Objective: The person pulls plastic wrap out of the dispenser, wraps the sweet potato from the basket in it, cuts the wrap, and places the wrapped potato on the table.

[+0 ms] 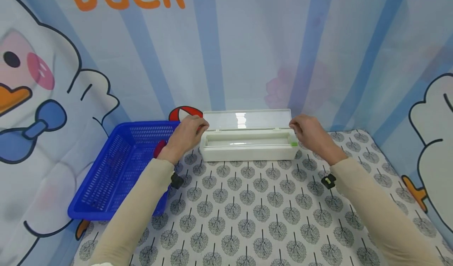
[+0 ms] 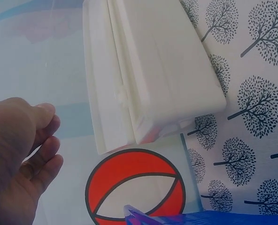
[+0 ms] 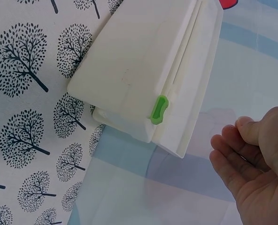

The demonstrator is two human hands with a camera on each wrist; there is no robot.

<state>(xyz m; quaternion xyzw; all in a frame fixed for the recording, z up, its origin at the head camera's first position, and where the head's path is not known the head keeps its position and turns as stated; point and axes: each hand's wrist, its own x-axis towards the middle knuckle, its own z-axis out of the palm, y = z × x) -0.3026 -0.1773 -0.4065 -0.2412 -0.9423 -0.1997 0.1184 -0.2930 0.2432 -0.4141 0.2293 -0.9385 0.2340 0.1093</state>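
A white plastic-wrap dispenser box (image 1: 249, 152) stands on the table with its lid (image 1: 226, 119) raised at the back. On its right end is a small green slider (image 3: 159, 110). My left hand (image 1: 187, 134) is at the box's left end, thumb and forefinger pinched together. At the right end my right hand (image 1: 311, 134) pinches in the same way. Between them clear plastic wrap (image 2: 52, 79) shows only as a faint line and haze. Both wrist views show the fingertips apart from the lid.
A blue plastic basket (image 1: 76, 209) stands at the left, under my left forearm, with a dark red thing (image 1: 159, 148) in it. The tree-patterned tablecloth (image 1: 247, 222) spreads in front of the box. A printed curtain (image 1: 244, 53) hangs close behind it.
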